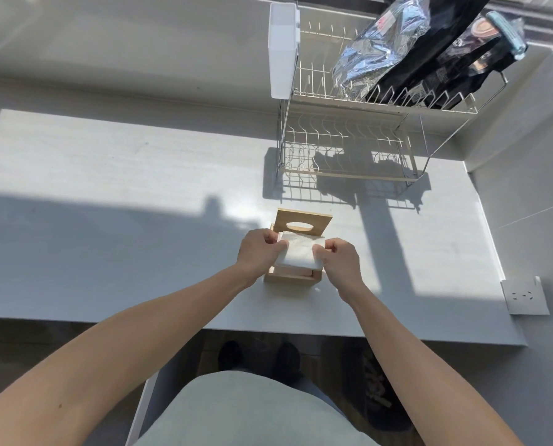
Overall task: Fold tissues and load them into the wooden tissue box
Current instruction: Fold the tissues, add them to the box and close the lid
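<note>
Your wooden tissue box (pixel 289 278) sits open on the counter (pixel 108 188), near the front edge, light wood, square. Its lid (pixel 303 224), with an oval slot, stands tilted up at the box's far side. A folded white tissue (pixel 297 254) lies flat over the box opening, roughly square, slightly skewed. Left hand (pixel 258 252) pinches its left edge, right hand (pixel 339 260) its right edge.
</note>
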